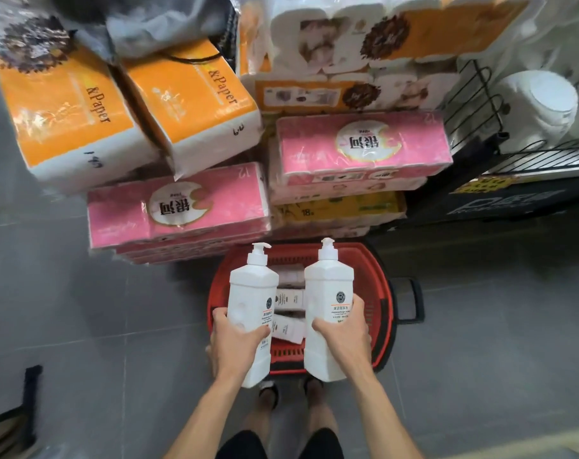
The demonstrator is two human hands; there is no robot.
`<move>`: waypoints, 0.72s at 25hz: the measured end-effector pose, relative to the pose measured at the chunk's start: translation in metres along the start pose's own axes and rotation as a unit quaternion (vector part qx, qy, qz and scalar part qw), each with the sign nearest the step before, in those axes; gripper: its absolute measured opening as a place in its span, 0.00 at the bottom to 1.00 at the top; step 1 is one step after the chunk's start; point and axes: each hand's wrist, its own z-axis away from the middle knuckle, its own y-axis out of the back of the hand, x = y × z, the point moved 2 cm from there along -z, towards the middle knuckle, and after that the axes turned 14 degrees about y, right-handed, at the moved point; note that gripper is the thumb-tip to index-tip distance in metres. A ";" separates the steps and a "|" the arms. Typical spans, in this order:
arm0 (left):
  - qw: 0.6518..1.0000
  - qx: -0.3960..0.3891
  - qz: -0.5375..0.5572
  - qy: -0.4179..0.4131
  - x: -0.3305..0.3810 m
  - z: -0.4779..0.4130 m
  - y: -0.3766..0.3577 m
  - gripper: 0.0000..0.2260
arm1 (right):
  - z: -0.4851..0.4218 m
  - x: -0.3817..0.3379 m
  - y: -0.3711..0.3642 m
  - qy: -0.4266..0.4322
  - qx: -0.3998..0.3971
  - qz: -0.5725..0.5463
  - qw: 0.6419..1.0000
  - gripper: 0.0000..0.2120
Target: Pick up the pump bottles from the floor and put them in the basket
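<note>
Two white pump bottles are held upright above a red plastic basket (381,306) that stands on the grey tiled floor. My left hand (235,342) grips the left pump bottle (253,293) around its lower half. My right hand (344,329) grips the right pump bottle (328,286) the same way. Both pump heads point away from me. Inside the basket, between the bottles, lie several small white boxes (289,298); part of the basket's bottom is hidden by the bottles and my hands.
Pink tissue packs (179,207) and orange paper packs (188,104) are stacked right behind the basket. A black wire shelf (526,157) with white rolls stands at the right. The basket's black handle (410,299) lies to its right. My feet (291,392) stand just before the basket.
</note>
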 end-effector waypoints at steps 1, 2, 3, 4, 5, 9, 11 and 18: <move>1.000 -0.005 -0.008 -0.001 0.000 -0.015 -0.008 0.30 | -0.012 0.006 -0.014 -0.003 -0.007 0.002 1.000 0.32; 1.000 -0.008 -0.014 0.001 -0.002 -0.029 -0.016 0.31 | -0.022 0.013 -0.027 -0.007 -0.013 0.001 1.000 0.31; 1.000 -0.009 -0.021 0.004 -0.006 -0.046 -0.025 0.31 | -0.033 0.023 -0.041 -0.012 -0.015 0.001 1.000 0.30; 1.000 -0.010 -0.028 0.008 -0.009 -0.059 -0.031 0.31 | -0.041 0.031 -0.052 -0.015 -0.014 0.002 1.000 0.30; 0.999 -0.011 -0.031 0.008 -0.009 -0.064 -0.032 0.31 | -0.042 0.033 -0.056 -0.018 -0.015 -0.001 1.000 0.30; 0.999 -0.006 -0.050 0.014 -0.022 -0.115 -0.058 0.31 | -0.077 0.069 -0.093 -0.037 -0.035 0.007 0.999 0.34; 0.998 -0.006 -0.062 0.020 -0.029 -0.140 -0.073 0.31 | -0.095 0.085 -0.110 -0.044 -0.035 0.002 0.998 0.34; 0.989 -0.001 -0.145 0.032 -0.054 -0.192 -0.122 0.31 | -0.132 0.132 -0.157 -0.064 -0.060 0.017 0.996 0.35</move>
